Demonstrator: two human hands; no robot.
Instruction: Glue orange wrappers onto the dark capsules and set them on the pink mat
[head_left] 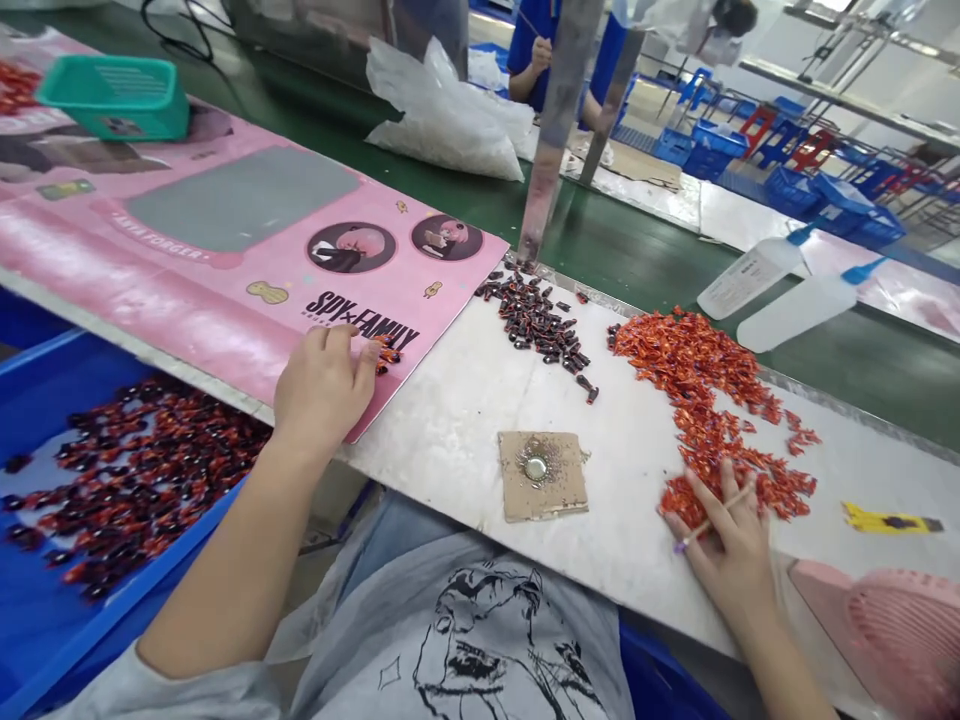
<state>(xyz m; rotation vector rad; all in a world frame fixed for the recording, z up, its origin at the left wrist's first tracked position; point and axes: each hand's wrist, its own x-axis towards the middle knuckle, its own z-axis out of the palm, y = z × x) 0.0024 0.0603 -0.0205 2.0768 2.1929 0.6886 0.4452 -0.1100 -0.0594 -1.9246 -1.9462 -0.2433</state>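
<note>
My left hand (322,388) rests its fingertips on a pink printed Spy x Family sheet (225,250), right beside a small cluster of red-orange pieces (387,353). My right hand (724,530) lies at the lower edge of a heap of shiny red-orange pieces (701,410) on a white board (465,420). It grips a thin wooden stick (709,520) with a purple tip. A smaller pile of dark glossy pieces (536,325) lies on the board between my hands.
A blue crate (45,520) of dark-red pieces sits left of the board. A cardboard square (544,476) holds a round metal disc. Two squeeze bottles (795,310) lie beyond the board, a yellow knife (892,520) right. A co-worker in blue (547,50) sits across the green belt.
</note>
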